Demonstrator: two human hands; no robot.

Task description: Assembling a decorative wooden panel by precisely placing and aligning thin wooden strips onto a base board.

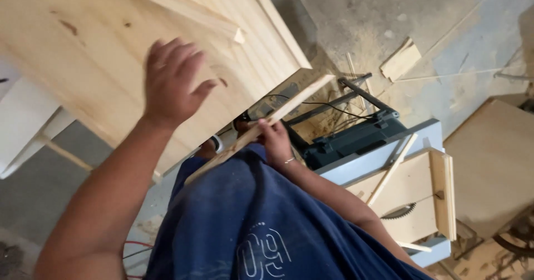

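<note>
Shirt: blue shirt [267,230] fills the bottom of the view, closest to the lens, with a pale print low on it.
Left hand: left hand [169,82] is raised with fingers spread wide and loose, palm toward the big pine panel [83,52]; whether it touches the wood or hovers just off it cannot be told, since the hand is blurred.
Right hand: right hand [276,141] is closed around a thin wooden strip [261,127], gripping it near its middle; a thin bracelet sits at the wrist.
Strip: slanted, its upper end up near the panel's lower corner, its lower end down against the shirt.
Panel: pale knotty boards, tilted, filling the upper left, with a narrow batten along its upper edge.
Table saw: grey table saw [384,152] stands just right of the right arm; a wooden sled [428,196] lies on it, with the toothed blade [399,212] showing and a loose wooden slat [392,169] lying across it.
Floor: dusty concrete floor [445,41] with sawdust and a wood offcut [400,60] at upper right.
Right edge: plywood sheet [495,163] lies beyond the saw.
</note>
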